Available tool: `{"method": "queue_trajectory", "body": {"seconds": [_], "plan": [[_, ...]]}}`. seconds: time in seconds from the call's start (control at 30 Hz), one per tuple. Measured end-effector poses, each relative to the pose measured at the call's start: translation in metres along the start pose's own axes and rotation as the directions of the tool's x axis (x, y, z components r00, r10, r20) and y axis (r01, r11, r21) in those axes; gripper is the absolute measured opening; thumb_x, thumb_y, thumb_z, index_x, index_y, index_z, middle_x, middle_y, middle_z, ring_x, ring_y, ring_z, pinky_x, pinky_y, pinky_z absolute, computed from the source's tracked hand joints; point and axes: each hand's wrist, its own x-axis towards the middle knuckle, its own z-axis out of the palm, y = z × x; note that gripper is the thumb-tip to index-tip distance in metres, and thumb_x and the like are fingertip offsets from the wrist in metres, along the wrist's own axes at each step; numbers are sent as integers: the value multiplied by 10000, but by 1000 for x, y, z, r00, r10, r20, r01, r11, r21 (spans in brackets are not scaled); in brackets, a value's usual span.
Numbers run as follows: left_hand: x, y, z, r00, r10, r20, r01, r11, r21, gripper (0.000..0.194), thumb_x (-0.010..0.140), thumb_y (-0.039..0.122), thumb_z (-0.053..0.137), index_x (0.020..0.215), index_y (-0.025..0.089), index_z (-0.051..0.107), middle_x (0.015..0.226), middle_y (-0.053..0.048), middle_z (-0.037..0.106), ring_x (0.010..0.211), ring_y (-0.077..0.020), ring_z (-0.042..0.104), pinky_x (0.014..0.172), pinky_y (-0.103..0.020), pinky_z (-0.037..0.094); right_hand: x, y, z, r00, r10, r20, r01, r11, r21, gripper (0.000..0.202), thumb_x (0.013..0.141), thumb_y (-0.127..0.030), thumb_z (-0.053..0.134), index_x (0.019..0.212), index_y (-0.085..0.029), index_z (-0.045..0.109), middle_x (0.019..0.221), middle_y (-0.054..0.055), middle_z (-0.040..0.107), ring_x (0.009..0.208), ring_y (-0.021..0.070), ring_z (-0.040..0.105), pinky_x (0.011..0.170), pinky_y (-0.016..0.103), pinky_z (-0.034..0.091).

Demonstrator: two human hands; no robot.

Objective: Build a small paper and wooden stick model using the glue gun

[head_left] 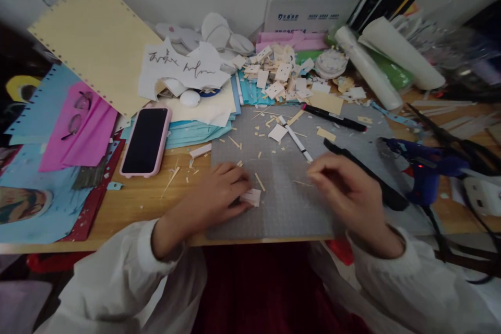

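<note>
My left hand (217, 193) rests low over the grey cutting mat (282, 219), its fingers closed at the edge of a small pale card piece (252, 197). Above the mat's right half, my right hand (352, 188) is closed in a pinch; whatever is between the fingertips is hidden. Close to those fingertips lies the end of a white pen (295, 138). A thin strip (303, 183) shows just below them. Beside the pen is a square card piece (277, 133), with small paper scraps scattered around it.
A pink-cased phone (144, 141) lies left of the mat. Behind the mat is a pile of dotted cards (277, 73). A black-and-pink marker (334, 117), a black tool (364, 172), a blue glue gun (426, 162) and scissors (454, 141) occupy the right side.
</note>
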Motion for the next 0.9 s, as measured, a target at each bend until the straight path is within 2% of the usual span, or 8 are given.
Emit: {"method": "queue_trajectory", "body": {"seconds": [0.1, 0.2, 0.3, 0.43, 0.53, 0.63, 0.77, 0.9], "plan": [[6, -6, -3, 999, 32, -3, -32, 999, -19, 191, 882, 320, 579, 982, 163, 622, 1044, -79, 621, 1008, -248, 524, 891, -397, 432, 36, 0, 5, 999, 17, 40, -23, 986, 164, 40, 880, -241, 596, 843, -225, 592, 778, -6, 596, 699, 126, 553, 625, 258, 458], [10, -12, 0, 998, 7, -60, -13, 995, -98, 176, 842, 291, 617, 970, 169, 605, 982, -62, 639, 948, -227, 552, 845, -366, 436, 55, 6, 17, 984, 98, 148, -143, 930, 339, 76, 860, -279, 631, 834, -213, 604, 735, -25, 572, 628, 95, 521, 579, 233, 447], [12, -16, 2, 989, -108, -106, 67, 941, -332, 165, 803, 241, 646, 951, 179, 607, 851, -22, 640, 783, -162, 578, 717, -287, 451, 55, 13, 25, 945, 191, 265, -298, 837, 459, 101, 845, -301, 653, 849, -209, 614, 697, -40, 556, 566, 72, 489, 524, 211, 422], [13, -15, 1, 949, -303, -93, 138, 660, -739, 133, 794, 228, 664, 895, 159, 612, 741, 8, 606, 628, -93, 547, 560, -196, 424, 46, 17, 26, 918, 261, 298, -387, 753, 532, 87, 836, -287, 663, 868, -212, 633, 712, -34, 568, 569, 69, 492, 507, 205, 411], [13, -13, -4, 929, -365, -52, 133, 463, -876, 152, 765, 219, 708, 876, 154, 629, 753, 4, 618, 651, -90, 566, 583, -188, 449, 43, 13, 24, 912, 270, 307, -400, 750, 527, 59, 834, -266, 661, 853, -215, 639, 699, -37, 555, 567, 69, 483, 512, 203, 417], [15, -13, -6, 902, -431, -33, 114, 310, -944, 108, 761, 185, 717, 837, 158, 645, 756, 12, 629, 662, -78, 571, 607, -173, 459, 43, 7, 24, 914, 249, 321, -389, 765, 514, 22, 841, -243, 651, 846, -225, 640, 723, -33, 569, 607, 74, 505, 554, 201, 438], [16, -15, -4, 877, -480, 0, 93, 170, -981, 70, 770, 179, 718, 798, 158, 657, 744, 19, 626, 664, -70, 564, 616, -162, 452, 40, 1, 26, 917, 138, 373, -333, 780, 530, 17, 865, -217, 618, 855, -212, 629, 802, 5, 604, 749, 108, 569, 659, 231, 481], [14, -16, -1, 885, -465, 1, 66, 123, -990, 80, 780, 169, 713, 842, 167, 661, 797, 3, 633, 717, -91, 583, 650, -184, 470, 37, -1, 30, 891, 119, 438, -351, 793, 498, 21, 878, -191, 597, 878, -204, 614, 824, 9, 599, 770, 107, 570, 688, 235, 493]]}}
